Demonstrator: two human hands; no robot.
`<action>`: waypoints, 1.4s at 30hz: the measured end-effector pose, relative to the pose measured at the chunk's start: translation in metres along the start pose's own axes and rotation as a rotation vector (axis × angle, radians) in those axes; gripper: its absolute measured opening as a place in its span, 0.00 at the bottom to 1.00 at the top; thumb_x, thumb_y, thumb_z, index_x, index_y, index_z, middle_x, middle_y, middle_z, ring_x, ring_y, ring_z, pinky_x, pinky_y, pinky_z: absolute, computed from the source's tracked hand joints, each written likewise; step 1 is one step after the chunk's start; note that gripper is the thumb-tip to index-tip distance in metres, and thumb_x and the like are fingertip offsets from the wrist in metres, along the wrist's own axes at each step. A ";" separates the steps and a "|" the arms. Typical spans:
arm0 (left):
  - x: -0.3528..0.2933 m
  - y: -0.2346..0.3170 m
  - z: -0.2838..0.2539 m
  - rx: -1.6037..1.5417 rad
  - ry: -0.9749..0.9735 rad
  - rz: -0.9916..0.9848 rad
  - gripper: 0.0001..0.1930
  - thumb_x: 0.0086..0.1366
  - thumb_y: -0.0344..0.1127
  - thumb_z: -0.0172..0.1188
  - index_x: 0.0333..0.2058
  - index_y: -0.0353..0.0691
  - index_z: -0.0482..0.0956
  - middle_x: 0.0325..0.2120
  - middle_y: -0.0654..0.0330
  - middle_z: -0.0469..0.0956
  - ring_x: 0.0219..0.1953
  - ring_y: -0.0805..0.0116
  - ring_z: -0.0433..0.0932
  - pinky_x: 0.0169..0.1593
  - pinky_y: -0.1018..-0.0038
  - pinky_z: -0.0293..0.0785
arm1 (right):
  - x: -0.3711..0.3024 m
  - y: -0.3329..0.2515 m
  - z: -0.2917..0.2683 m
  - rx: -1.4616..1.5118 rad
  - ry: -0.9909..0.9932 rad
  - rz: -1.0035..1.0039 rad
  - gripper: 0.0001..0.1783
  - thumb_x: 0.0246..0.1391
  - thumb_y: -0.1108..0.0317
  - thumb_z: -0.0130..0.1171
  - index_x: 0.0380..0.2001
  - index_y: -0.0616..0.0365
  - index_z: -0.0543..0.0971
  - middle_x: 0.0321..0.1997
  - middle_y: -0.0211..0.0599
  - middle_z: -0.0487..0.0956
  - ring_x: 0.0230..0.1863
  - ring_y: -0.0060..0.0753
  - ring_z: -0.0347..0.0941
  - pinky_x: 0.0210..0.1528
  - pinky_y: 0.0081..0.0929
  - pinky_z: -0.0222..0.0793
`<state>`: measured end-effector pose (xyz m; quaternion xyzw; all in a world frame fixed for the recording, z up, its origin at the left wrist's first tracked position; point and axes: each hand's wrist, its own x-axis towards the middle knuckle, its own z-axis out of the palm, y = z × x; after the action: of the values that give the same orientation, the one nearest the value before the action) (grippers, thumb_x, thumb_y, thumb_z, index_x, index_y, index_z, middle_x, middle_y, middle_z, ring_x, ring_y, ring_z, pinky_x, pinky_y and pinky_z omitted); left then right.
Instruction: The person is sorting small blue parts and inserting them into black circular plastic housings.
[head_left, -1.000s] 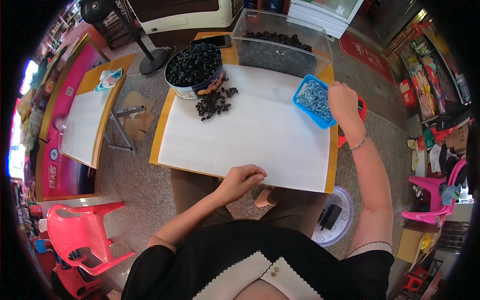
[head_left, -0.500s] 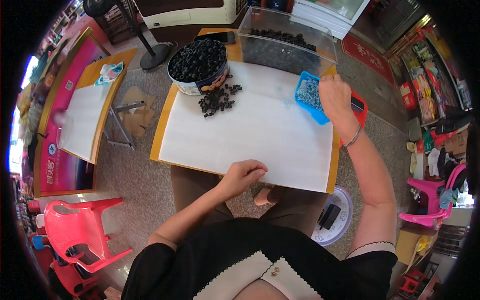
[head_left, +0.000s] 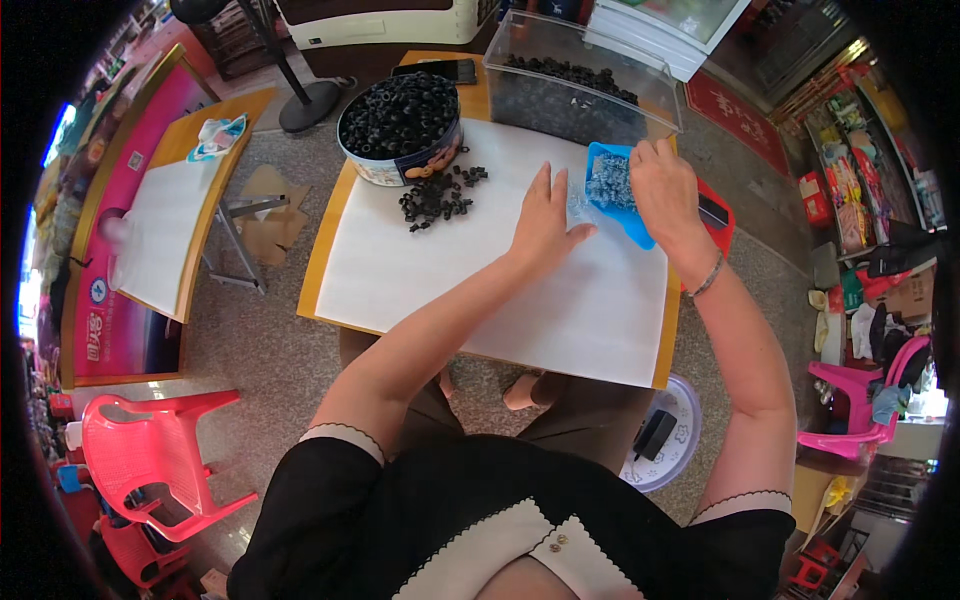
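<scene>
My right hand (head_left: 668,200) has its fingers curled over the right side of a blue plastic tray (head_left: 634,228), gripping it. Small, pale, translucent bits (head_left: 610,180) fill the tray. A thin scatter of the same bits (head_left: 578,203) lies on the white sheet at the tray's left edge. Beside that scatter is my left hand (head_left: 545,222), open and empty, fingers stretched away from me and thumb apart. A round tin (head_left: 405,172) heaped with small black ring-like pieces (head_left: 400,112) stands at the far left, and loose black pieces (head_left: 437,203) lie in front of it.
Behind the tray stands a clear box (head_left: 520,45) with more black pieces. A red tray (head_left: 722,232) with a dark object sits under my right wrist. A phone-like dark object (head_left: 440,70) lies behind the tin. A pink chair (head_left: 140,450) is at left, a white round lid-like item (head_left: 685,440) below the table.
My left hand has moved from the table's near edge up and forward to the scattered bits, its fingers straightening. The blue tray, in my right hand, has shifted slightly left.
</scene>
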<state>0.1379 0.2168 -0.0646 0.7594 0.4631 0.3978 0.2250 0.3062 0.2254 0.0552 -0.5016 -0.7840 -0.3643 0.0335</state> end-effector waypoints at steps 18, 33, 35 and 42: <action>0.017 -0.007 0.023 0.139 -0.016 0.040 0.39 0.54 0.46 0.67 0.60 0.33 0.63 0.62 0.38 0.59 0.64 0.41 0.57 0.68 0.55 0.50 | -0.054 0.043 0.038 0.229 -0.068 0.358 0.05 0.49 0.74 0.52 0.29 0.58 0.77 0.33 0.38 0.75 0.39 0.46 0.74 0.37 0.40 0.74; -0.009 0.010 0.012 0.047 0.038 0.151 0.25 0.54 0.37 0.66 0.50 0.35 0.73 0.57 0.44 0.66 0.60 0.42 0.61 0.63 0.56 0.58 | -0.135 0.051 0.112 0.882 -0.139 0.978 0.17 0.49 0.64 0.56 0.43 0.54 0.82 0.42 0.48 0.80 0.46 0.50 0.75 0.49 0.40 0.68; -0.029 0.029 0.005 0.075 -0.023 0.251 0.23 0.53 0.36 0.66 0.48 0.37 0.75 0.55 0.47 0.69 0.57 0.44 0.64 0.60 0.57 0.61 | -0.138 0.050 0.114 0.883 -0.140 0.995 0.18 0.48 0.64 0.57 0.43 0.56 0.81 0.43 0.49 0.80 0.46 0.51 0.75 0.50 0.41 0.68; -0.086 0.050 -0.005 -0.018 -0.361 0.346 0.14 0.53 0.39 0.67 0.38 0.44 0.79 0.38 0.58 0.75 0.42 0.55 0.70 0.46 0.61 0.68 | -0.127 0.037 0.075 1.384 -0.219 1.211 0.20 0.55 0.55 0.58 0.44 0.59 0.80 0.38 0.34 0.80 0.35 0.26 0.74 0.34 0.26 0.69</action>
<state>0.1388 0.1172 -0.0601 0.8841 0.2750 0.2925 0.2393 0.4226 0.1828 -0.0331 -0.7256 -0.4300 0.3141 0.4358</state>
